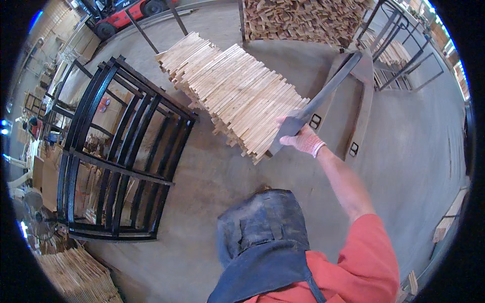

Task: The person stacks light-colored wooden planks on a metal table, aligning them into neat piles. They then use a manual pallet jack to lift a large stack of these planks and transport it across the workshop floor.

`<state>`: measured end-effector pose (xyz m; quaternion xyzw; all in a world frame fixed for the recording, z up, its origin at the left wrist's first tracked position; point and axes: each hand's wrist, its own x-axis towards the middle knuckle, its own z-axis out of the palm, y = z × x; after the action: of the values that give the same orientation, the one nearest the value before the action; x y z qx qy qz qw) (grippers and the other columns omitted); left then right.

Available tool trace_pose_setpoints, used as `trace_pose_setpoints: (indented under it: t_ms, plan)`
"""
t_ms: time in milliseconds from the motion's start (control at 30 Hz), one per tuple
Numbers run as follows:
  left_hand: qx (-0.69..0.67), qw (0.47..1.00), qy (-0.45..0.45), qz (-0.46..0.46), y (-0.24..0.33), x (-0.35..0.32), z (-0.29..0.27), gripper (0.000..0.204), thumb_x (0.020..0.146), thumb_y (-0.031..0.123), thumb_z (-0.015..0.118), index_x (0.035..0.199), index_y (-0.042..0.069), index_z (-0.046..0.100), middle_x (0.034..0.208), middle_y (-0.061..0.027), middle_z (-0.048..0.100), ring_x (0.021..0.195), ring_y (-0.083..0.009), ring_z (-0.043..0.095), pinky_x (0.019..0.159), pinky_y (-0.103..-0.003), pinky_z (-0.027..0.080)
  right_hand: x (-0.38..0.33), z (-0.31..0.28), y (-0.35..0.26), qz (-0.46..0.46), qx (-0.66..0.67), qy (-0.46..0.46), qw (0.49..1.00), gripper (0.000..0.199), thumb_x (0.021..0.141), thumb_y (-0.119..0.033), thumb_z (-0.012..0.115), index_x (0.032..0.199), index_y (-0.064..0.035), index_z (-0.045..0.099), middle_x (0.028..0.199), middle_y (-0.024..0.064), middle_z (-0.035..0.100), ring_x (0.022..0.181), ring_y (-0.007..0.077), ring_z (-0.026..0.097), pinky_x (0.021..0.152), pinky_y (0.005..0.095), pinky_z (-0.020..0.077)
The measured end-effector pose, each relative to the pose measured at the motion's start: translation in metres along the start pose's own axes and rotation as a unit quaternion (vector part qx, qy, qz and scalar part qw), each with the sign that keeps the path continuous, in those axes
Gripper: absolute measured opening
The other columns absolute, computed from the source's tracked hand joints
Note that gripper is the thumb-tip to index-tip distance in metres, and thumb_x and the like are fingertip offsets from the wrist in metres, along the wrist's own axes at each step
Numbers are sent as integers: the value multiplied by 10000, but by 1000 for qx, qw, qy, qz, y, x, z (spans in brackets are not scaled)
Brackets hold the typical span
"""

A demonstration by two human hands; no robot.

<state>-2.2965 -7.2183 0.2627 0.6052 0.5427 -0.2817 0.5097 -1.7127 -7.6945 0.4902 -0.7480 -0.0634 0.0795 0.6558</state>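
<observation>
My right hand [305,141], in a pale glove, is closed around the near end of the long dark handle [331,91] of a pallet jack. The two grey forks [361,113] of the jack lie low over the floor on the right. Just left of the hand is a long stack of pale wooden strips [242,93], laid side by side in uneven rows. The handle's end overlaps the stack's near right corner in the picture; whether they touch, I cannot tell. My left hand is out of view.
Black metal frames [121,166] stand on the left. Far off are a big pile of wood pieces [303,20], a red forklift [121,17] and a metal rack [404,55] with boards. More strips [81,272] lie at lower left, near a fan [38,214]. Concrete floor [202,242] runs between.
</observation>
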Motion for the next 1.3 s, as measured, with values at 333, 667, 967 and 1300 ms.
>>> trace_pose_setpoints:
  t_ms: [333,667,967,1300]
  plan:
    - [-368,928,-27,56,57,-71,-96,272,1007,229,624,787,190,468,668,26,404,546,-123,363,501,-303,283,-104,-101,9,66,137,94,984,725,791,169,739,1467,-26,568,1485,78,634,1371,244,603,1167,419,491]
    - [-307,951,33,3,-73,-117,-18,218,1016,270,611,832,192,526,673,24,450,528,-138,391,509,-328,336,-144,-146,48,39,166,133,976,646,773,88,820,1380,-50,647,1268,36,717,1170,193,671,1030,361,548]
    - [382,832,23,401,-281,-109,83,365,1026,331,585,1243,60,701,1035,-218,755,982,-421,723,857,-524,568,-160,-145,84,87,103,167,977,399,774,8,848,1149,-31,718,988,31,747,898,184,684,850,347,546]
    - [-297,950,-31,-88,-288,-132,122,255,964,180,637,735,167,526,644,6,467,518,-153,453,481,-330,367,-246,-168,114,37,155,187,969,254,746,42,818,988,-11,763,928,51,772,859,207,712,847,369,557]
